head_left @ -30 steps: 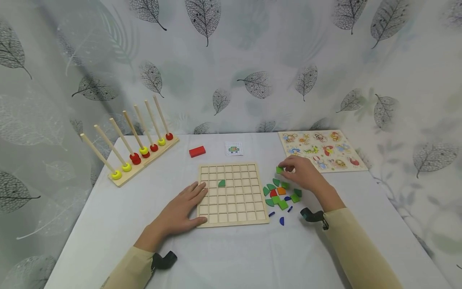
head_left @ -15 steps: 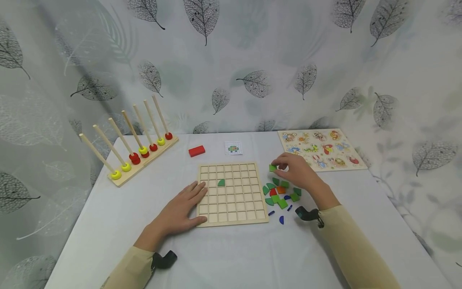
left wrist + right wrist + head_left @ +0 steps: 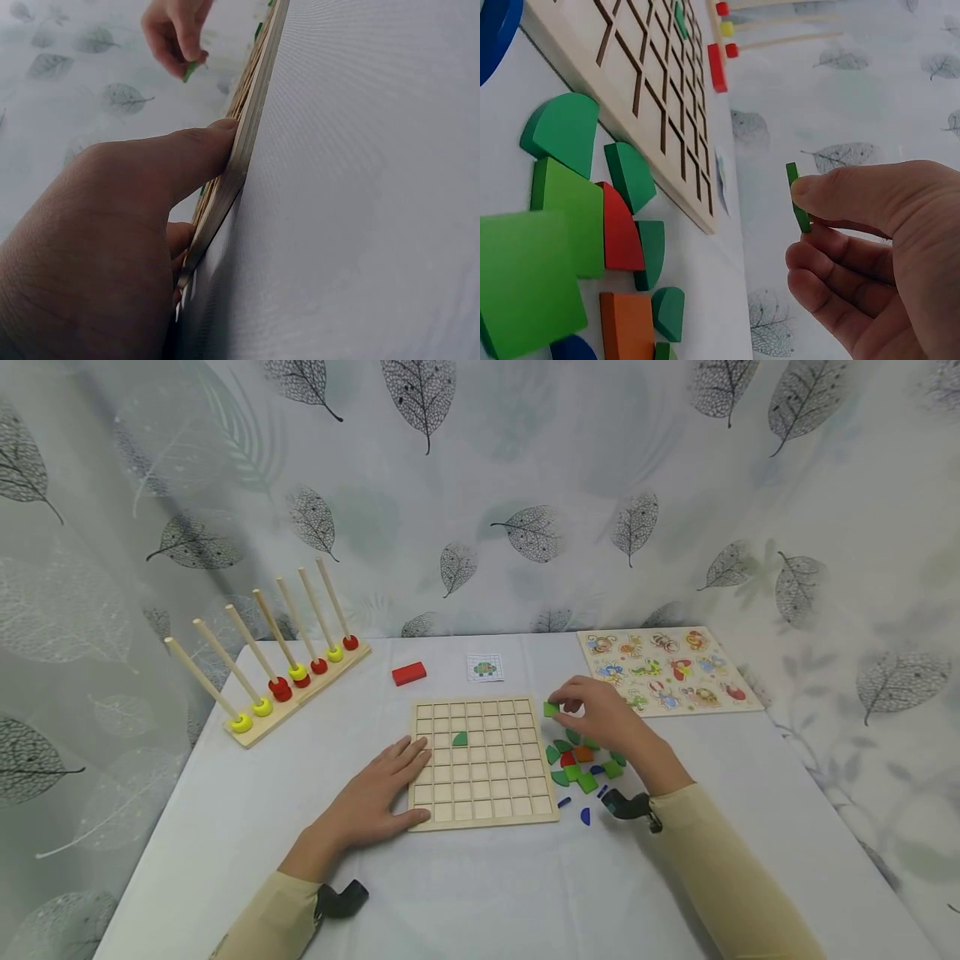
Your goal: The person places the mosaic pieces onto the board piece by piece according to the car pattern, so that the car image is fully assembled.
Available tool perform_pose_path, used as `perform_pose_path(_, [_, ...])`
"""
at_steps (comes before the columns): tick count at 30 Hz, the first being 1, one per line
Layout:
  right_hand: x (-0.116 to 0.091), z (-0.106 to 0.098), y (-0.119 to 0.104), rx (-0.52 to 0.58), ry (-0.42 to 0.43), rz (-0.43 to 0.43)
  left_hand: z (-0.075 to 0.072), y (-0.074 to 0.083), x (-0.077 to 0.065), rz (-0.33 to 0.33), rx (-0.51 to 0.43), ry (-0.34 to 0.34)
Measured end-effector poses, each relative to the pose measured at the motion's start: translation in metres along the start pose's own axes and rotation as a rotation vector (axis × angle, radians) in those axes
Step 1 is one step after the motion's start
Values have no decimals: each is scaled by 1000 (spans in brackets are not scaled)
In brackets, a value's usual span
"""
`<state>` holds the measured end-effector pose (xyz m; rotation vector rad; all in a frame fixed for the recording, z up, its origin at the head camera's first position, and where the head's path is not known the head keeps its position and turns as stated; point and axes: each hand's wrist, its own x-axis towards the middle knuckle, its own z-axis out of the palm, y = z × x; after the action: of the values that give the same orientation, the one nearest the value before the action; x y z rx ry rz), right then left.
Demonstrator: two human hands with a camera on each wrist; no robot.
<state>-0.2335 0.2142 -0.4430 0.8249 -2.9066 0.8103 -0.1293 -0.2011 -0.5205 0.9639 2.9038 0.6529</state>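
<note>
My right hand [image 3: 600,714] pinches a light green square tile [image 3: 551,709] between thumb and fingertips, raised just off the right edge of the wooden grid board [image 3: 480,823]. In the right wrist view the tile [image 3: 798,199] shows edge-on. My left hand [image 3: 378,793] lies on the board's left edge with fingers spread; its thumb [image 3: 202,146] rests on the rim in the left wrist view. A dark green quarter-circle piece [image 3: 460,740] sits in one cell of the grid. Loose pieces lie right of the board, among them a red quarter circle [image 3: 620,229] and an orange square [image 3: 628,322].
Behind the board are a red block [image 3: 408,674] and a small pattern card [image 3: 485,667]. A peg stand [image 3: 300,697] with red and yellow beads stands at the back left. An insect picture board [image 3: 667,670] lies at the back right, beyond the right hand.
My right hand has moved left with the green square tile, from above the loose pieces to the board's right edge. The left hand has stayed put.
</note>
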Motion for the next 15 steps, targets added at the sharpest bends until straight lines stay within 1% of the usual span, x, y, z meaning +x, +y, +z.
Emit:
perform_pose_path(5, [3, 5, -2, 2, -6, -34, 0, 0, 1, 2, -3, 1])
perform_pose_path(15, [12, 12, -14, 21, -18, -64, -1, 1, 0, -5, -4, 0])
